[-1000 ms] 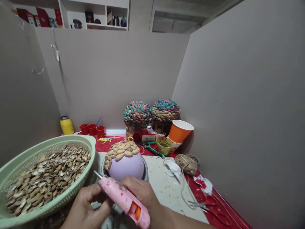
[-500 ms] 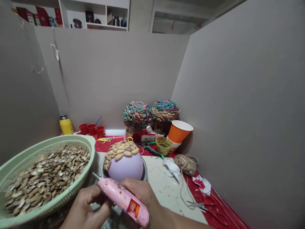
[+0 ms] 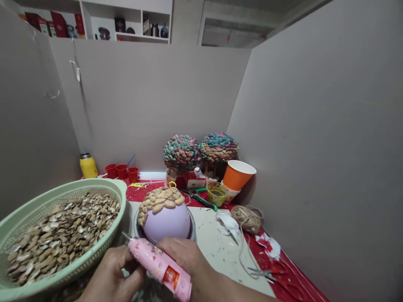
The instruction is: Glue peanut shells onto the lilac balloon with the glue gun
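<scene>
The fingers of the right hand [image 3: 185,253] wrap around a pink, tube-shaped glue gun [image 3: 149,261] with an orange-backed window [image 3: 171,275] in its body; most of the fingertips are hidden behind it. The knuckles face up and away, and the thin metal nozzle [image 3: 126,236] slants toward the upper left, beyond the left hand [image 3: 110,272]. That hand's fingers curl inward, thumb and forefinger bent toward each other just beside the gun's front end; whether they pinch anything I cannot tell.

The right wrist runs back into a bare forearm [image 3: 233,289] leaning in from the lower right, while the left hand rises from the bottom edge with its back turned to the left.

Just beyond the knuckles, a smooth, pale purple ball [image 3: 166,224] sits in a round, shiny metal bowl [image 3: 193,228], its top and left side covered with overlapping tan peanut shells [image 3: 162,199]. The bowl rests on a flat, off-white board [image 3: 217,251]. Near the left hand stands an oval, pale green plastic basket [image 3: 123,197] of loose brown shell halves [image 3: 66,235]. Farther back, two rounded, multicoloured shell-covered domes [image 3: 181,152] stand side by side against the grey partition [image 3: 151,92].
</scene>
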### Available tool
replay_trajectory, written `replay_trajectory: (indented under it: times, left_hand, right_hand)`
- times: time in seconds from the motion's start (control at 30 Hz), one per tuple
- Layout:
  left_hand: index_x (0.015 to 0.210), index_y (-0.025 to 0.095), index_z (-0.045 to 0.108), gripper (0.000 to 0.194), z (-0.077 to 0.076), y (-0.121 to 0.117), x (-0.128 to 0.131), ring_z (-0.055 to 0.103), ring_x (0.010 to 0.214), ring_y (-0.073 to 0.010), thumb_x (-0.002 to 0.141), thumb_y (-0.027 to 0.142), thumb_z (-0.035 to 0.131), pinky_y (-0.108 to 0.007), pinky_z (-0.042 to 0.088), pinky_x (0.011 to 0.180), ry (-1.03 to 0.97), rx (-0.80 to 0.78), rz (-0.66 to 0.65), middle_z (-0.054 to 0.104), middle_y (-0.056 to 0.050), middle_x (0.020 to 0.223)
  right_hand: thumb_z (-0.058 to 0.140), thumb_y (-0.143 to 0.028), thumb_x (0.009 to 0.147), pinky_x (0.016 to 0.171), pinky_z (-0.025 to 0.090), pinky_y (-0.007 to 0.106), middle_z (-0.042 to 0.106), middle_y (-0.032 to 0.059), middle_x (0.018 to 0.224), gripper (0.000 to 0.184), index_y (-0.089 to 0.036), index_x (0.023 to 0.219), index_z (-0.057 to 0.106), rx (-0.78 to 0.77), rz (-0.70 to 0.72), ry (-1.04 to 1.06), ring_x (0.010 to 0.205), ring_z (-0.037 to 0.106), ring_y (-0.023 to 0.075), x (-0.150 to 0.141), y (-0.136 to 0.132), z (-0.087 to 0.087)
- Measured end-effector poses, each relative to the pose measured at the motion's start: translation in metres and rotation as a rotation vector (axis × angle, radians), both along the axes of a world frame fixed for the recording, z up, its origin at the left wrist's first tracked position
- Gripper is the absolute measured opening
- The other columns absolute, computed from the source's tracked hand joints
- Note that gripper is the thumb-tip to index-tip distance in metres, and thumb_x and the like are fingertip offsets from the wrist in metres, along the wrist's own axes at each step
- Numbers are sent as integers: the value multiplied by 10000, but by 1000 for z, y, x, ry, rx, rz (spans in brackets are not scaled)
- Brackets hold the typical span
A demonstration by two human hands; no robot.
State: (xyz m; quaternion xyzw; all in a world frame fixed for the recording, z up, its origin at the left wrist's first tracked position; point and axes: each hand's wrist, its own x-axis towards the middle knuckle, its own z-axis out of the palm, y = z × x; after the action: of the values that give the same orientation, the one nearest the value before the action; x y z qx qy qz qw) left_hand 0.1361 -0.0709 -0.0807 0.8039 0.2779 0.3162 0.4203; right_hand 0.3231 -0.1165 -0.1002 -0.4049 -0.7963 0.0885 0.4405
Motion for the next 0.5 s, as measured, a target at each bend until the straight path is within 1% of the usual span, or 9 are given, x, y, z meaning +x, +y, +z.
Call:
replay_trajectory:
  times: [0.07, 0.1, 0.2, 0.27, 0.33, 0.4, 0.5]
  left_hand:
    - [644, 170, 703, 228, -3, 1, -1, 618, 629, -185, 809, 140, 548, -242, 486, 613, 21, 21, -5, 705, -34, 660]
    - [651, 167, 701, 235, -5, 1, -1, 621, 634, -186, 817, 145, 537, -244, 489, 617, 23, 22, -6, 708, -38, 671]
    - [639, 159, 688, 235, -6, 0, 0, 613, 624, -181, 815, 144, 534, -245, 490, 618, 19, 34, 14, 700, -42, 669]
    - [604, 160, 674, 224, -5, 0, 0, 593, 592, -168, 789, 130, 552, -232, 485, 596, -11, 40, 19, 676, -26, 618]
    - [577, 162, 670, 215, -3, -1, 1, 579, 568, -157, 764, 122, 571, -220, 485, 582, -47, 23, 2, 660, -11, 583]
    - [564, 165, 674, 204, -2, -3, 1, 574, 558, -151, 741, 115, 586, -214, 489, 578, -81, -4, -8, 655, -3, 568]
    - [582, 170, 687, 188, 0, -4, 1, 585, 571, -153, 748, 146, 603, -214, 499, 586, -117, -56, 26, 667, -6, 586]
  right_hand:
    - [595, -462, 769, 522, 386, 247, 522, -12, 638, 266, -216, 767, 495, -34, -24, -28, 529, 489, 141, 1, -1, -2]
    - [602, -456, 766, 525, 389, 245, 524, -13, 639, 261, -215, 775, 500, -28, -31, -40, 529, 488, 140, 2, -1, -2]
    - [519, -461, 838, 531, 393, 251, 555, 6, 657, 260, -202, 814, 519, 105, -18, -57, 544, 495, 145, 0, 2, -3]
    - [424, -416, 915, 532, 394, 257, 570, 20, 657, 258, -193, 826, 518, 220, -4, -64, 556, 501, 151, -3, 5, -4]
    - [358, -356, 965, 540, 398, 262, 578, 32, 660, 258, -191, 834, 507, 289, 10, -87, 569, 507, 157, -6, 8, -6]
    - [320, -335, 990, 538, 395, 266, 575, 38, 657, 274, -191, 839, 496, 322, 24, -99, 566, 499, 161, -7, 11, -7]
    - [342, -426, 985, 526, 384, 263, 558, 29, 657, 318, -191, 838, 497, 275, 35, -37, 559, 485, 157, -6, 8, -3]
